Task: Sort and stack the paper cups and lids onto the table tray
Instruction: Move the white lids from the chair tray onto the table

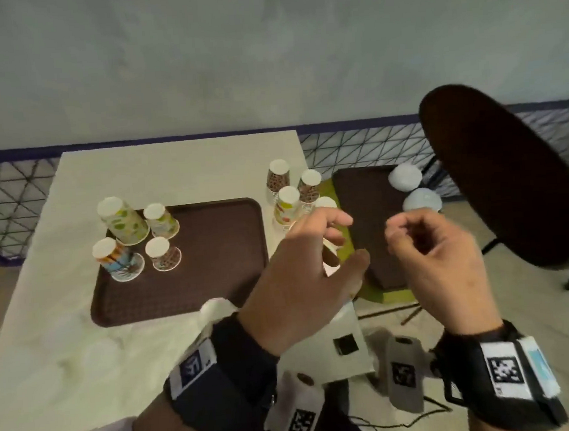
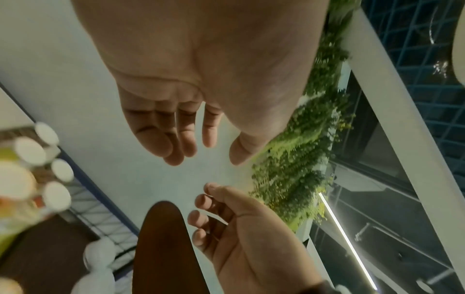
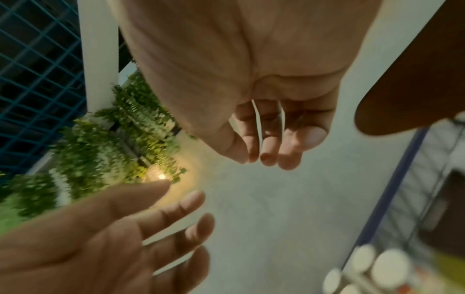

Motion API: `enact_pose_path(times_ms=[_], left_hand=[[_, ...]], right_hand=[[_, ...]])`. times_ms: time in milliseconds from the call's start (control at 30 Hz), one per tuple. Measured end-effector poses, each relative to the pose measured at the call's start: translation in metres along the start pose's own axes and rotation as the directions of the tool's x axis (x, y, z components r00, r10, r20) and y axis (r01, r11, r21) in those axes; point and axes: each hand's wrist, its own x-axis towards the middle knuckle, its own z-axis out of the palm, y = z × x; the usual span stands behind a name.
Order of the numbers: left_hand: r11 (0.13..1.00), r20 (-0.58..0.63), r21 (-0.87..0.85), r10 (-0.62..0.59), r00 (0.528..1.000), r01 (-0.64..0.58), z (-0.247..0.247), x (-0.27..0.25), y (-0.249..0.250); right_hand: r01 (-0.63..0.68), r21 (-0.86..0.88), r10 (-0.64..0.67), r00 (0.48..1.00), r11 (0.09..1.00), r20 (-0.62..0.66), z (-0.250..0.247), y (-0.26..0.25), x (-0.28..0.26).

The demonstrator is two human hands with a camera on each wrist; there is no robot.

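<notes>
**Both hands raised empty between the two trays**

No writing could be read; the wrist bands (image 1: 504, 370) carried only square coded markers. Four upturned paper cups (image 1: 133, 237) stood on the table tray (image 1: 214, 287). More cup stacks (image 1: 290, 198) stood beside it, just beyond the left hand (image 1: 301, 281), whose fingers were spread and empty. The right hand (image 1: 437, 258) hung loosely curled, grasping nothing, near two white lids (image 1: 412, 189) on a second tray (image 1: 367, 209). A dark stool (image 1: 506, 179) stood to the right.

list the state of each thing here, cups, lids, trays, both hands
table tray: flat on the table, four cup stacks on its left part
cups on the table tray: upside down, nested in stacks
cups beside the tray: upside down, in stacks off the tray
second tray: on a green seat
lids: dome up on the second tray
left hand: fingers relaxed, holds nothing
right hand: fingers loosely curled, holds nothing
</notes>
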Motion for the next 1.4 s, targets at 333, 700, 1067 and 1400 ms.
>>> enact_pose_path(times_ms=[333,700,1067,1400], left_hand=[[0.975,0.152,-0.064,-0.203,0.967,0.215,0.203,0.09,0.015],[0.849,0.061,0.01,-0.528,0.847,0.528,0.293,0.15,-0.064],[0.731,-0.054,0.072,-0.677,0.734,0.679,0.306,0.157,-0.128],[0.716,-0.064,0.065,-0.693,0.718,0.696,0.308,0.174,-0.133]], right_hand=[[-0.184,-0.314,0.174,0.983,0.931,-0.058,-0.124,0.2,0.116],[-0.368,-0.388,0.434,0.896,0.845,0.096,-0.079,0.299,0.245],[-0.377,-0.56,0.517,0.849,0.738,0.111,-0.038,0.36,0.34],[-0.348,-0.634,0.553,0.819,0.69,0.152,-0.025,0.372,0.335]])
